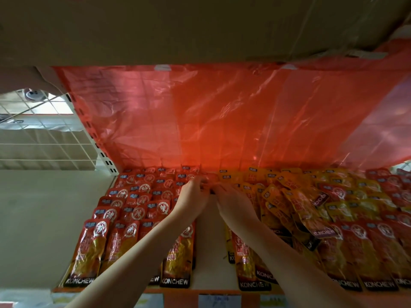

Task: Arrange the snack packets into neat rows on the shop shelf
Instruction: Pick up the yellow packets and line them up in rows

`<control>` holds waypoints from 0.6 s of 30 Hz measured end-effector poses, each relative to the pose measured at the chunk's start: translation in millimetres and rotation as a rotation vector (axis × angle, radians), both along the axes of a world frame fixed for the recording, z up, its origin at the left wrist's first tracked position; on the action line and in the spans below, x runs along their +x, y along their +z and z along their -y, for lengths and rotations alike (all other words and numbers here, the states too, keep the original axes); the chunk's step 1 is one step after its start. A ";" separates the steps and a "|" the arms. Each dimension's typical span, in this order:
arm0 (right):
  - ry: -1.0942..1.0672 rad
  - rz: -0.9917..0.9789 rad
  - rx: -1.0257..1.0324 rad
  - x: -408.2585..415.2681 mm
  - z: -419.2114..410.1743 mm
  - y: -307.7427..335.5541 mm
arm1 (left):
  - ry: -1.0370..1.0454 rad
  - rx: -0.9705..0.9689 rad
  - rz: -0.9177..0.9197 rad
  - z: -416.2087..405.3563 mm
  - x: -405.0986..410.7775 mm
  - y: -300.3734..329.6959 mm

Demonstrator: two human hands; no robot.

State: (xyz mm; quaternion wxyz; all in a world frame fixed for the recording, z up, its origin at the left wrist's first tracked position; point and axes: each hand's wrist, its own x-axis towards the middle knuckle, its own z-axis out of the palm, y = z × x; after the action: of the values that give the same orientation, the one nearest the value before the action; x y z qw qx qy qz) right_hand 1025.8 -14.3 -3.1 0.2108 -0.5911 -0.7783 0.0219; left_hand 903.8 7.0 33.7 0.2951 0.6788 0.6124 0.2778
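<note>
From my remote seat I see both hands reach deep into the shelf [206, 263], meeting near its back edge. The left hand [195, 196] and right hand [233, 202] close their fingertips together on a red packet [208, 178] at the back of the bare strip between two blocks of stock; how firm each pinch is I cannot tell exactly, as the fingers are small and blurred there. To the left, red packets [124, 210] lie in overlapping rows, labels reading KONCHEW at the front edge. To the right, yellow packets [287, 196] lie jumbled and tilted, with more red ones beyond them. A red plastic sheet [222, 116] hangs behind the shelf, under a cardboard box [178, 27]. A white wire grid [44, 134] stands at far left.
</note>
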 end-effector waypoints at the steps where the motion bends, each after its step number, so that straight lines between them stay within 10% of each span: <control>1: -0.007 0.028 -0.002 -1.6 -2.0 0.9 | -0.025 0.009 -0.033 -1.5 -1.8 -1.1; 18: -0.095 0.216 -0.090 -26.3 -4.9 -6.2 | -0.323 0.180 -0.310 1.1 -19.5 -21.3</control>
State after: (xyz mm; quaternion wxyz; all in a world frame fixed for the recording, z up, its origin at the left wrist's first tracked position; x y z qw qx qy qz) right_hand 999.4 -9.3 -9.3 0.0998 -0.6353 -0.7656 -0.0169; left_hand 884.3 5.9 12.4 0.1764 0.8259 0.5067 0.1732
